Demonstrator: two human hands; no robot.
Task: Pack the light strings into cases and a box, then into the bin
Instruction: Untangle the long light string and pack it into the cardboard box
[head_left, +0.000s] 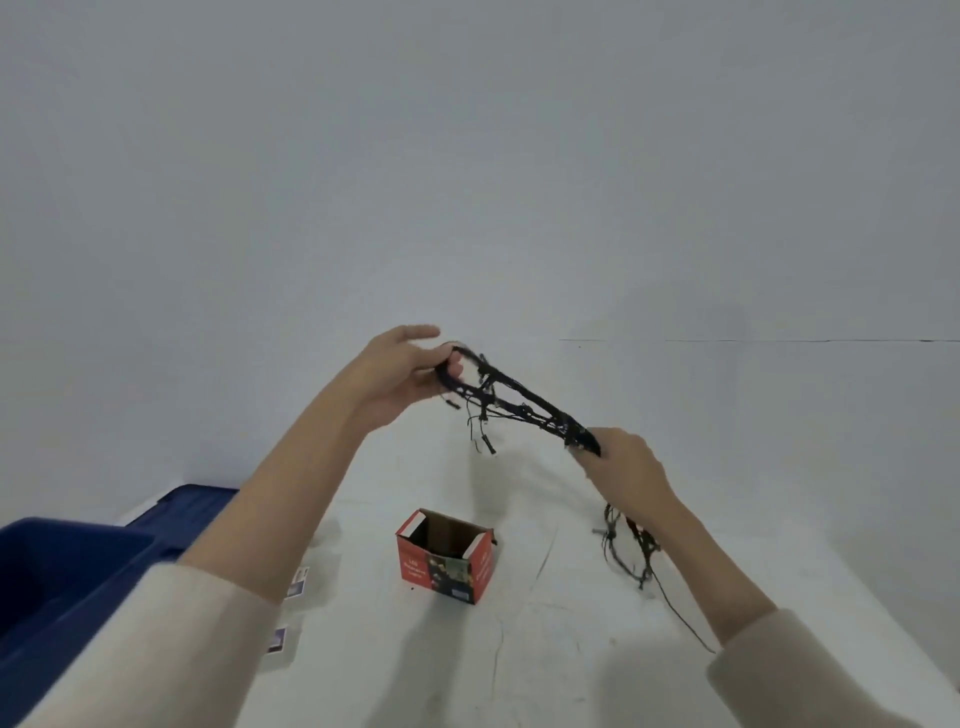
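Observation:
A coiled black light string (514, 400) is stretched in the air between my two hands, above the white table (545, 649). My left hand (402, 371) grips its far end, fingers curled round the loop. My right hand (621, 460) grips the near end lower down. Short bulb wires dangle from the coil. A small red cardboard box (445, 557) stands open on the table below. A second black light string (628, 551) lies on the table under my right forearm, with a wire trailing toward me.
A dark blue bin (57, 587) stands at the left edge, with its blue lid (192, 506) behind it. Two small white cases (298, 582) with dark pictures lie on the table next to my left arm. A pale wall rises behind the table.

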